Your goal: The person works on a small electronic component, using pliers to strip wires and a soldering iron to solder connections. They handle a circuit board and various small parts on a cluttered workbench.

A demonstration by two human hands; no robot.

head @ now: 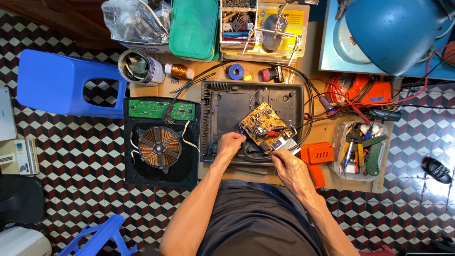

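Observation:
A yellow circuit board [263, 124] lies tilted inside an opened dark plastic appliance housing [222, 110] on a cardboard work surface. My left hand [230, 144] pinches the board's near-left corner, by a thin wire. My right hand [289, 166] grips its near-right edge, next to a silver heat sink [286, 143]. Red and black leads run across the board. To the left lies the appliance's other half [160, 142], with a copper coil [159, 146] and a green circuit board [161, 109].
An orange soldering gun [316, 159] lies right of my right hand. A clear tub of hand tools [362, 150] sits further right, an orange meter [374, 91] behind it. A tin, copper wire spool, blue tape and a helping-hands stand line the back. A blue stool [61, 83] stands left.

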